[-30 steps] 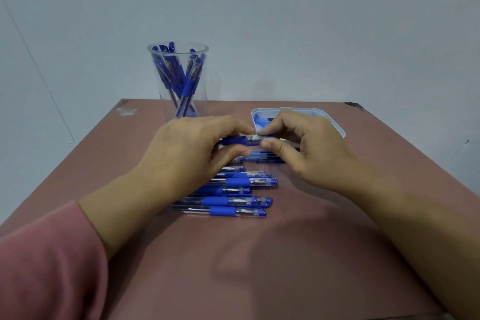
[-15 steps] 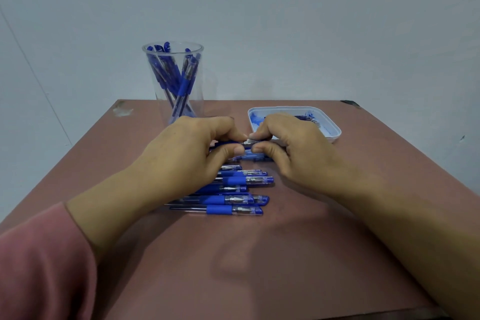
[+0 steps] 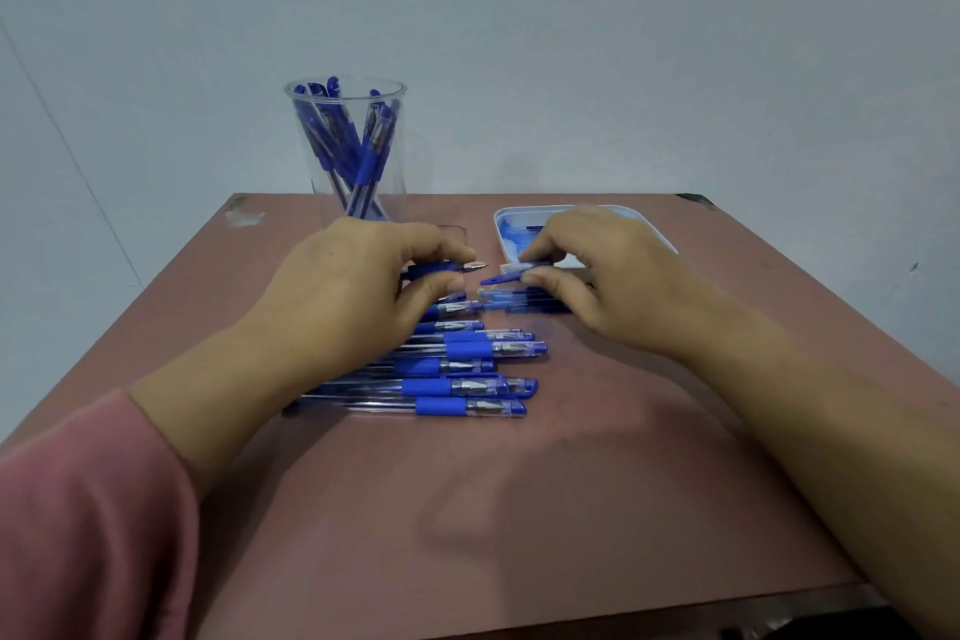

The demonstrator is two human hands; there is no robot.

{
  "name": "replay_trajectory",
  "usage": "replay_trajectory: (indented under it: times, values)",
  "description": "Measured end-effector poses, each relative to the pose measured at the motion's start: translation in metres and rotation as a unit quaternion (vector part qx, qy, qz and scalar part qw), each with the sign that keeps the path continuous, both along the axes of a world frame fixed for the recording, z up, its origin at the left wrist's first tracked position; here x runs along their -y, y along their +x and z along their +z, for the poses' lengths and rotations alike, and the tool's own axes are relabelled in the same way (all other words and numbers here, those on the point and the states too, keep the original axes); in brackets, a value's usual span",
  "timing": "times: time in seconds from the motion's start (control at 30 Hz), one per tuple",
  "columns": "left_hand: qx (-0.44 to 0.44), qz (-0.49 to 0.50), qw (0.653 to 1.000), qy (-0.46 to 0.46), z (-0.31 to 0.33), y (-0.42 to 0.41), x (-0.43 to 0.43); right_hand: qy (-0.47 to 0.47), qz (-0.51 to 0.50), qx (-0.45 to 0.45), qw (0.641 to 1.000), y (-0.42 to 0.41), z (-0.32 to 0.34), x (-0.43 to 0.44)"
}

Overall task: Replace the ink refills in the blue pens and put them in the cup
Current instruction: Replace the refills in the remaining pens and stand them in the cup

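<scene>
My left hand [image 3: 353, 291] grips a blue pen [image 3: 447, 268] by its grip, the bare metal tip pointing right. Just to the right, my right hand [image 3: 597, 276] pinches the pen's blue cap [image 3: 501, 277], a small gap away from the tip. Several capped blue pens [image 3: 467, 369] lie in a row on the table below my hands, partly hidden by my left hand. A clear cup [image 3: 353, 156] with several blue pens stands at the back left.
A white tray [image 3: 660, 237] with blue parts sits at the back right, half hidden behind my right hand. More refills or pens [image 3: 519, 304] lie under my right fingers. The brown table [image 3: 519, 509] ends close to the bottom edge.
My hands were together on the capped pen; now they have drawn apart, the cap has come off in my right hand and the metal tip shows.
</scene>
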State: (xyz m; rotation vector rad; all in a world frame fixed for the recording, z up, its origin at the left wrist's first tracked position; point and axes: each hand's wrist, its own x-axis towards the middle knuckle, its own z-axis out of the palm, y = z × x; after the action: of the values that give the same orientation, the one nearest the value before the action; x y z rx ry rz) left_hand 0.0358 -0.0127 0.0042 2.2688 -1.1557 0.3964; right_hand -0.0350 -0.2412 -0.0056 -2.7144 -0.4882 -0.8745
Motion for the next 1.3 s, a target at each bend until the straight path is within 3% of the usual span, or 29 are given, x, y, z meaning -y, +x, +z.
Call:
replay_trajectory:
  times: [0.1, 0.3, 0.47, 0.57, 0.7, 0.8, 1.17, 1.3]
  values:
    - [0.035, 0.011, 0.999, 0.028, 0.002, -0.001, -0.004, -0.030, -0.015, -0.057, 0.998, -0.004, 0.004, 0.008]
    - [0.023, -0.052, 0.998, 0.036, 0.001, 0.001, -0.004, -0.041, -0.032, -0.164, 0.985, -0.014, 0.006, 0.008]
    - [0.023, -0.054, 0.997, 0.045, -0.001, 0.005, -0.004, -0.066, -0.050, -0.188, 0.979, -0.015, 0.005, 0.005]
    - [0.029, -0.059, 0.997, 0.042, -0.003, 0.008, -0.005, -0.060, -0.049, -0.173, 0.982, -0.015, 0.006, 0.005]
    - [0.030, -0.055, 0.998, 0.020, -0.003, 0.007, -0.005, 0.053, -0.031, -0.091, 0.994, -0.011, 0.005, -0.002]
    - [0.021, -0.074, 0.997, 0.015, -0.004, 0.006, -0.003, 0.115, -0.006, -0.094, 0.989, -0.008, 0.001, -0.014]
    - [0.032, -0.070, 0.997, 0.017, -0.006, 0.007, -0.002, 0.205, 0.039, -0.104, 0.972, -0.007, -0.002, -0.023]
    - [0.037, -0.069, 0.997, 0.011, -0.006, 0.008, -0.002, 0.178, 0.023, -0.098, 0.979, -0.006, -0.002, -0.022]
